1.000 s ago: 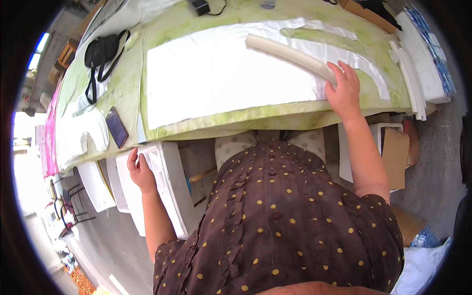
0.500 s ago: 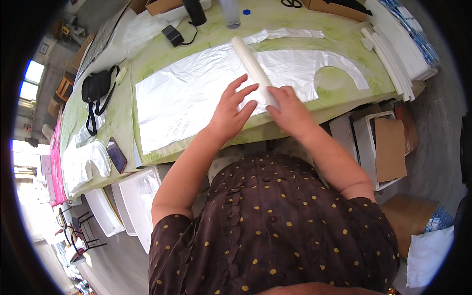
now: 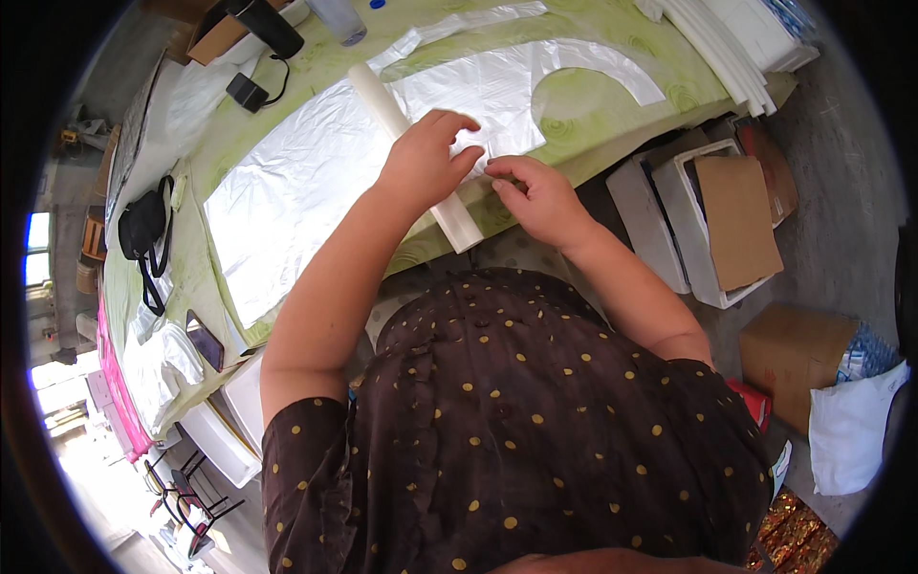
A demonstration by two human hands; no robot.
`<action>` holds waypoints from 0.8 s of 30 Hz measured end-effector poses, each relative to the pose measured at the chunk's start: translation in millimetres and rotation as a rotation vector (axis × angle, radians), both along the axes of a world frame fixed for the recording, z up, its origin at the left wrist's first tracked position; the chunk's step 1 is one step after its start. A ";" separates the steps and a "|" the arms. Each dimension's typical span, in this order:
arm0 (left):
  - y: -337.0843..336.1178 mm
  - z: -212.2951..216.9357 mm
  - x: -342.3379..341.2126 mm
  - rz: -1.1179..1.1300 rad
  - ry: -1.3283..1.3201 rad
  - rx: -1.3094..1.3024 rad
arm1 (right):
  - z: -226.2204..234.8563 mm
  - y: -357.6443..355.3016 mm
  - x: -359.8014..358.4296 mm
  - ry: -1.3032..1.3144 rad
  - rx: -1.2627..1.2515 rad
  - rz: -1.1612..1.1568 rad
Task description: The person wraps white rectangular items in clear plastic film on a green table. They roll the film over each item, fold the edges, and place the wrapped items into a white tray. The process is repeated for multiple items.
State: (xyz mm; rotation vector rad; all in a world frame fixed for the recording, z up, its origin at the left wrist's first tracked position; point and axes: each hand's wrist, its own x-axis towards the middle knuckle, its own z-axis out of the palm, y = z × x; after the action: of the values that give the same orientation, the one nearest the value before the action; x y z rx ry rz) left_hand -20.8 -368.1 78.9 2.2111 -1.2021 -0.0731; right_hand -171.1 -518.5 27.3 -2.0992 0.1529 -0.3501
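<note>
A sheet of thin, shiny white plastic film [image 3: 287, 182] lies spread over the table, with a large rounded cutout at its right end. Across it slants a white roll [image 3: 381, 100], its near end sticking out past the table's front edge. My left hand [image 3: 427, 163] rests over the middle of the roll, its thumb and forefinger bent and apart. Just to the right, my right hand [image 3: 540, 199] has its thumb and forefinger closed together at the film's near edge. The film between the two hands looks lifted and creased.
A green patterned cloth [image 3: 583, 110] covers the table. At the back are a black cylinder [image 3: 266, 27], a clear bottle [image 3: 337, 19] and a black adapter [image 3: 247, 92]. Several white rolls [image 3: 717, 48] lie far right. A black bag [image 3: 143, 225] and phone [image 3: 205, 340] sit left; boxes [image 3: 736, 220] stand below right.
The view has shifted, moving the table up and left. My left hand has come down onto the roll. My right hand has left the roll's near end for the film edge.
</note>
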 end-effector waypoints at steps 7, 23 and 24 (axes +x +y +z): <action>-56.3 -8.0 25.0 0.012 0.195 0.462 | 1.8 -2.6 -26.4 -0.060 0.200 -0.084; -52.8 -9.9 26.7 0.083 0.207 0.315 | -1.9 -21.2 -4.9 -0.309 0.025 -0.016; -48.1 -13.2 25.3 0.105 0.097 0.198 | -4.3 -21.8 -6.2 -0.333 0.005 -0.027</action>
State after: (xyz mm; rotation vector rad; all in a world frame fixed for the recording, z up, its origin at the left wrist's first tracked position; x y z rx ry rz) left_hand 4.5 -416.3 65.7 2.4082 -1.0635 -0.2636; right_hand -177.3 -540.3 23.0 -2.0033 -0.0154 -0.7076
